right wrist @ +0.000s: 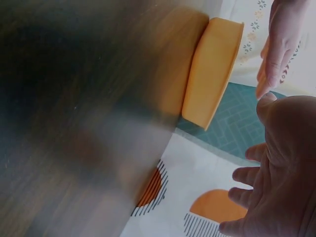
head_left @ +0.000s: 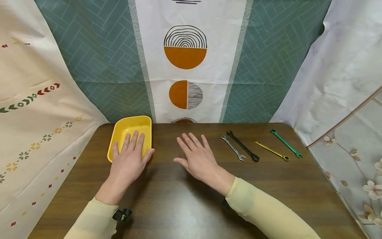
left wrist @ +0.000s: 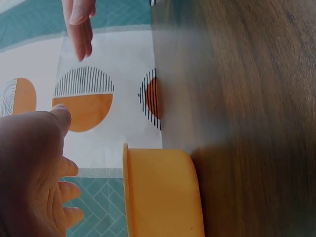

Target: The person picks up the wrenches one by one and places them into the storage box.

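Note:
My left hand is held palm down with fingers spread, overlapping the near part of a yellow tray in the head view. In the left wrist view that hand hovers above the level of the tray's rim, holding nothing. My right hand hovers over the middle of the table, its fingers straight and its palm bare. To its right lie several wrenches: a silver one, a black one, a yellow one and a green one.
The brown wooden table ends at a patterned cloth backdrop behind the tray. Cloth also hangs along the left and right sides. A black strap sits at the left sleeve.

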`<action>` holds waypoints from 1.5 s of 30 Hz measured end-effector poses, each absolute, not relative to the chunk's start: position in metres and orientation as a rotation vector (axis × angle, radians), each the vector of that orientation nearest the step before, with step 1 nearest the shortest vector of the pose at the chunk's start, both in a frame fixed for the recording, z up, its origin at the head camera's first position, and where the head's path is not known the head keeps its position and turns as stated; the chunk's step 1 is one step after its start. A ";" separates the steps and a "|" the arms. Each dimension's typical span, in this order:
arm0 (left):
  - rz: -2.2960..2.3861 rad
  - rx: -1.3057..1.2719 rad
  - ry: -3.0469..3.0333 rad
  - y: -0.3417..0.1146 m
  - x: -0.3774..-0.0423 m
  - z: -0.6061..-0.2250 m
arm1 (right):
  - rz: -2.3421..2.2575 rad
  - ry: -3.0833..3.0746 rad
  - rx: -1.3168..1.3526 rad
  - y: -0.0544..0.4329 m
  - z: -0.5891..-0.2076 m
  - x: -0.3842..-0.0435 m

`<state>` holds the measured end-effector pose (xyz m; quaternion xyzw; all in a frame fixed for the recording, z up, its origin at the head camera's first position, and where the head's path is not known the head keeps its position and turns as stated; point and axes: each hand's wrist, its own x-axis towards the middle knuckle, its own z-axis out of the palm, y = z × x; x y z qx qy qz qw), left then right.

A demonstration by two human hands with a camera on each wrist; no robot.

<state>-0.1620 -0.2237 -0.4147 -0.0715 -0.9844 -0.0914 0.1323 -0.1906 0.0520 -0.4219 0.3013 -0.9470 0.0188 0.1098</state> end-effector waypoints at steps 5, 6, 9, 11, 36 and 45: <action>-0.264 -0.197 -2.865 -0.228 -0.163 -0.414 | 0.042 -2.792 0.889 0.049 -0.423 -0.192; -0.268 -0.193 -2.867 -0.228 -0.162 -0.414 | 0.035 -2.793 0.890 0.048 -0.423 -0.192; -0.277 -0.189 -2.870 -0.230 -0.163 -0.414 | 0.023 -2.799 0.894 0.045 -0.423 -0.193; -0.279 -0.187 -2.865 -0.232 -0.163 -0.415 | 0.023 -2.800 0.898 0.044 -0.423 -0.194; -0.309 -0.115 -2.874 -0.254 -0.162 -0.420 | 0.002 -2.844 0.940 0.016 -0.430 -0.193; -0.313 -0.089 -2.886 -0.259 -0.161 -0.422 | 0.016 -2.846 0.979 0.011 -0.434 -0.192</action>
